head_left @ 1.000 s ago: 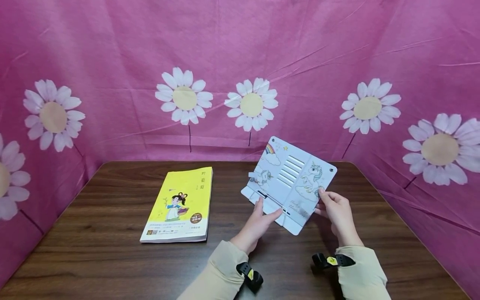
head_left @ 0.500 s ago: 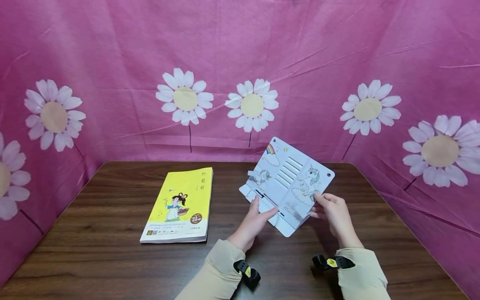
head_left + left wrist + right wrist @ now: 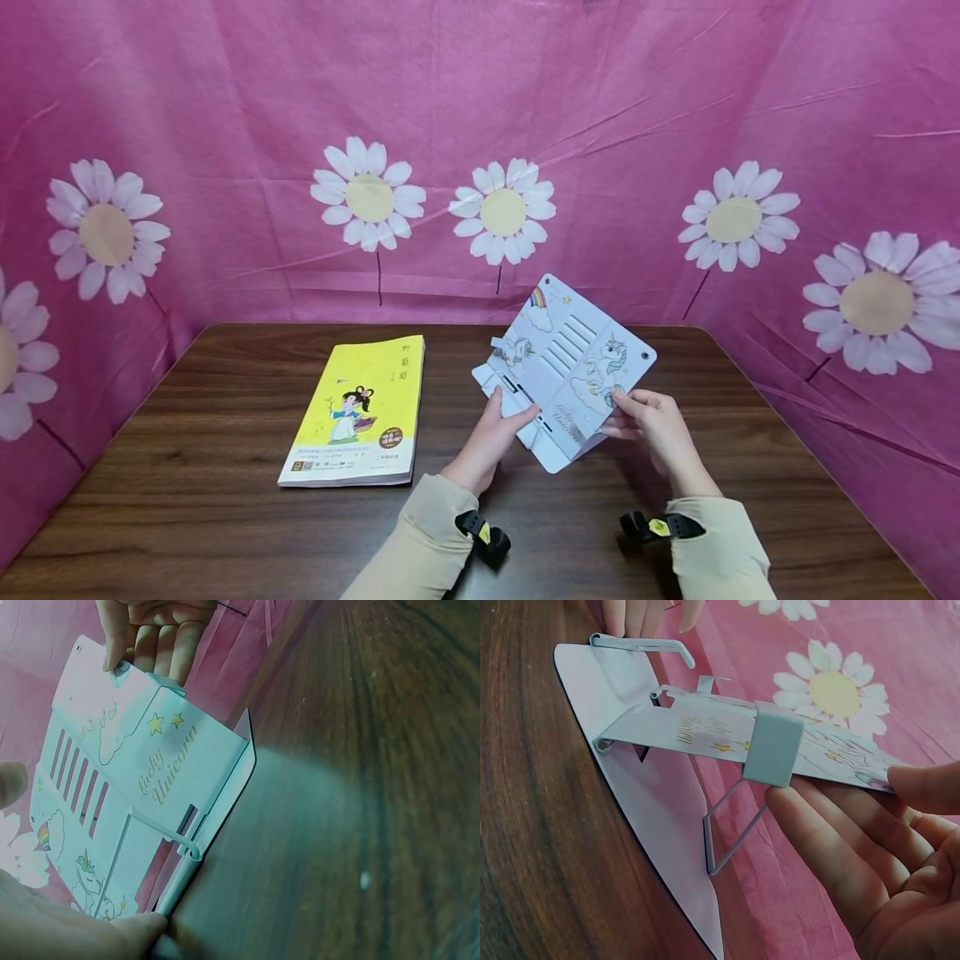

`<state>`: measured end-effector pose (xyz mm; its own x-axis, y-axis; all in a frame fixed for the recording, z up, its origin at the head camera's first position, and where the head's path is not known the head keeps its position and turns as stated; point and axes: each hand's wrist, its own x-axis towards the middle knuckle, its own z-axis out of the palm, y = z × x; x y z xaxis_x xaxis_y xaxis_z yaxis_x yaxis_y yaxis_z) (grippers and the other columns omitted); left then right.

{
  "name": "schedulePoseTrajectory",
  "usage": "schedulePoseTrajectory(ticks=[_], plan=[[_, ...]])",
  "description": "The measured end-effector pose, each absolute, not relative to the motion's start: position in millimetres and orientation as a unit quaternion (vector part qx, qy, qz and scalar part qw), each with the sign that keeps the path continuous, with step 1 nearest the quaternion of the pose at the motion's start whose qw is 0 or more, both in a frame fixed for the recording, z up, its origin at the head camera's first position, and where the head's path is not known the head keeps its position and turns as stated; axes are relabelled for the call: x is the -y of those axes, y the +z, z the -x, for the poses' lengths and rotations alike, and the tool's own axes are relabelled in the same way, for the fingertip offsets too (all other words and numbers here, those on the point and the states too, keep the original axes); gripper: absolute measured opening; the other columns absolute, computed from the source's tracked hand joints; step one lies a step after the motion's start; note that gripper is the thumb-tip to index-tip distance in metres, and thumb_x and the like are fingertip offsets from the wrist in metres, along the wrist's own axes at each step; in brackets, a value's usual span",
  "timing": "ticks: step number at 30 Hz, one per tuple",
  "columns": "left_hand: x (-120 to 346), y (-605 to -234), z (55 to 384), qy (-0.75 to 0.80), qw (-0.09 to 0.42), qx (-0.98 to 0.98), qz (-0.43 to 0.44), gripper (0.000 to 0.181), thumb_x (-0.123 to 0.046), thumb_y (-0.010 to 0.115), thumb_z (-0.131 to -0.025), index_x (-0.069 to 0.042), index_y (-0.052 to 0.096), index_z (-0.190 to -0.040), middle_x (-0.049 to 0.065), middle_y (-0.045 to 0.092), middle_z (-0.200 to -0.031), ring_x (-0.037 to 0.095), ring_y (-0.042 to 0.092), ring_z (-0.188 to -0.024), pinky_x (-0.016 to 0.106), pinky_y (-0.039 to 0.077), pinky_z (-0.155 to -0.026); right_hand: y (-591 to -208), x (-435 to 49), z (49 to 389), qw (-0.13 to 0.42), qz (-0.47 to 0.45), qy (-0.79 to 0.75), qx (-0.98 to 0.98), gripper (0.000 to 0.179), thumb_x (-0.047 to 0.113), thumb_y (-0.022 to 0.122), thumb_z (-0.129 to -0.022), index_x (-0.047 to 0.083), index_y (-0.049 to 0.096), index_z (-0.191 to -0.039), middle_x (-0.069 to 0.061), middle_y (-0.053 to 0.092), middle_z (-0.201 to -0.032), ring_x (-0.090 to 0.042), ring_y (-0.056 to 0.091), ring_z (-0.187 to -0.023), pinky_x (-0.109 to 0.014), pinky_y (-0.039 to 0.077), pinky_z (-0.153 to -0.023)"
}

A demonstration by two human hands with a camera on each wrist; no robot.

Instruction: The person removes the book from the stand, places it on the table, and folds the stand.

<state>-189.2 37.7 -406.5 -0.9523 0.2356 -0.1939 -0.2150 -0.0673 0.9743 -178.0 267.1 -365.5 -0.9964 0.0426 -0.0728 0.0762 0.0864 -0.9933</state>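
A white metal book stand (image 3: 573,354) printed with unicorns, a rainbow and stars sits at an angle on the table, right of centre. My left hand (image 3: 486,437) grips its lower left edge by the ledge, with the thumb on top. On the other side, my right hand (image 3: 660,433) pinches the panel's right edge between thumb and fingers. The right wrist view shows the panel (image 3: 712,739) raised off the flat base (image 3: 660,802), with a wire support (image 3: 727,840) between them. A wire page holder (image 3: 161,829) runs along the ledge in the left wrist view.
Left of the stand, a yellow paperback book (image 3: 360,408) lies flat, cover up. The brown wooden table (image 3: 195,433) ends at a pink cloth (image 3: 247,167) with white daisies, which hangs behind and at both sides.
The stand has turned slightly clockwise and shifted a little left. My hands have moved left with it, and its panel looks more steeply raised. The book stays in place.
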Motion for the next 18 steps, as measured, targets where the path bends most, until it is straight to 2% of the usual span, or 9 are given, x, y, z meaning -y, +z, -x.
schedulePoseTrajectory(ticks=[7,14,18], plan=[[-45.4,-405.6,181.7,0.713,0.139,-0.688,0.008,0.095,-0.033,0.067,-0.092,-0.004,0.006,-0.159,0.021,-0.001,-0.166,0.039,0.000,-0.153,0.059,0.007,-0.122,-366.7,-270.9,178.0,0.027,-0.014,-0.680,-0.733,0.022,0.013,0.054,-0.102,-0.003,0.068,-0.095,0.003,0.074,-0.081,-0.011,0.072,-0.073,-0.030,0.061,-0.071],[-59.3,-400.1,168.0,0.679,0.127,-0.723,0.007,0.096,-0.030,0.069,-0.088,-0.001,0.009,-0.158,0.030,-0.001,-0.163,0.048,0.007,-0.150,0.059,0.014,-0.120,-370.8,-273.7,179.0,0.064,0.003,-0.664,-0.745,0.025,0.013,0.054,-0.102,-0.001,0.071,-0.091,0.001,0.072,-0.078,-0.010,0.070,-0.072,-0.031,0.061,-0.073],[-61.8,-398.4,164.6,0.677,0.126,-0.725,0.007,0.096,-0.029,0.069,-0.089,0.000,0.009,-0.158,0.030,-0.001,-0.162,0.048,0.007,-0.150,0.059,0.014,-0.121,-371.6,-273.3,179.0,0.069,0.004,-0.659,-0.749,0.026,0.013,0.053,-0.102,-0.002,0.071,-0.091,0.000,0.072,-0.077,-0.009,0.070,-0.071,-0.031,0.061,-0.073]])
